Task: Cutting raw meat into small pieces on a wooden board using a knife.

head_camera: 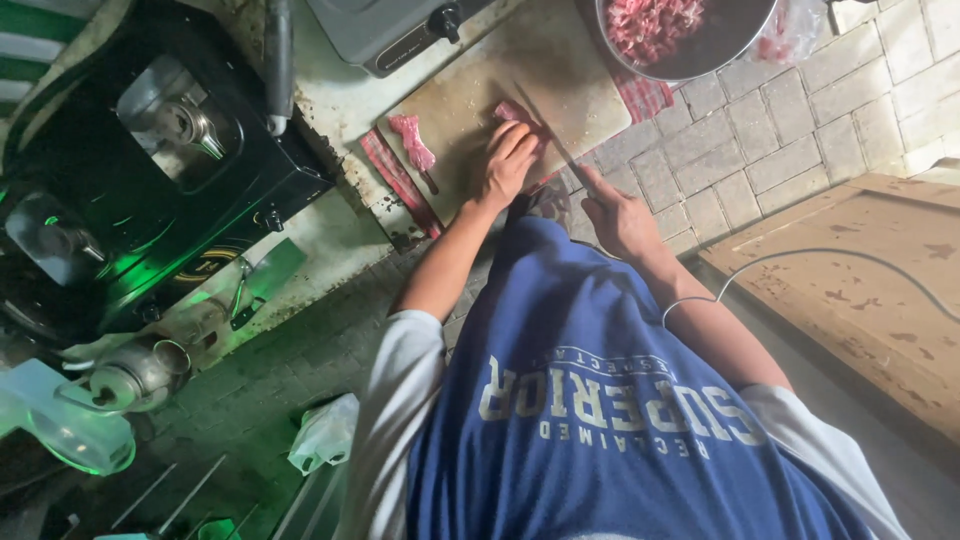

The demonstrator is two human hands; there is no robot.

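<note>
The left hand (507, 160) lies flat, fingers together, pressing a piece of raw meat (512, 110) onto the board (470, 95). The right hand (618, 215) is wrapped shut round the handle of a knife (545, 135), whose blade runs up along the left fingertips to the meat. A second strip of meat (413, 142) lies apart on the board's left part, near its edge. Beyond the board, at the top of the view, a metal bowl (730, 40) holds cut red meat. A red-striped cloth (398, 182) shows under the board's near edge.

The plain risk is the blade – it sits just beside the pressing fingers, and the fingertips look stretched out rather than curled back, so a slip on the wet meat could bring the edge onto them. The meat itself is mostly hidden under the hand, so how firmly it is pinned I cannot tell; if it slides, the cut would wander. The board rests on a worn, stained counter (330, 100) – should the cloth bunch, the board could shift under pressure. The loose strip near the edge could also get knocked off.
</note>
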